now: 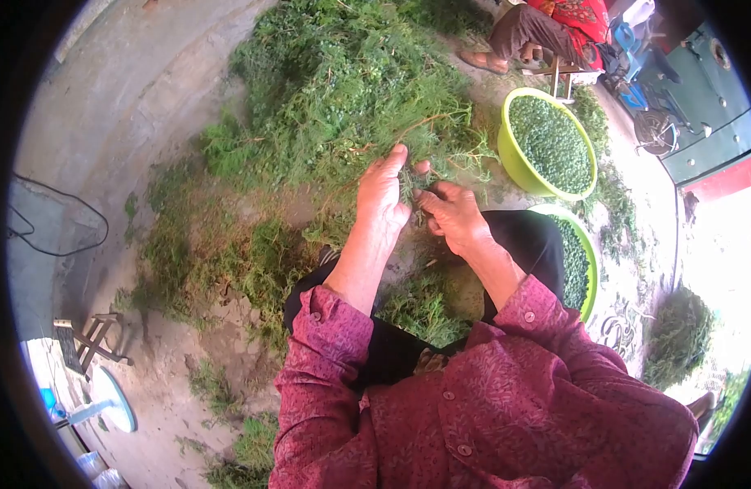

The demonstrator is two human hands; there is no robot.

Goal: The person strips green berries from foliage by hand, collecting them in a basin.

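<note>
My left hand point(383, 191) is closed round a thin green sprig point(408, 181), its thumb pointing up and away. Close on its right, my right hand point(454, 213) pinches the lower part of the same sprig between thumb and fingers. Just beyond both hands lies a large heap of feathery green branches point(334, 90) dotted with small green seeds. To the right of my hands stands a yellow-green tub point(508, 147) filled with small green pieces. A second green tub point(591, 277) with similar contents is nearer, partly hidden by my knee.
Another person point(538, 31) sits on a small stool point(564, 81) at the top right. A folding wooden stool point(94, 342) and a round pale-blue object point(114, 399) are at the lower left. Loose greenery point(265, 261) covers the floor before me; a bush-like pile point(678, 338) lies far right.
</note>
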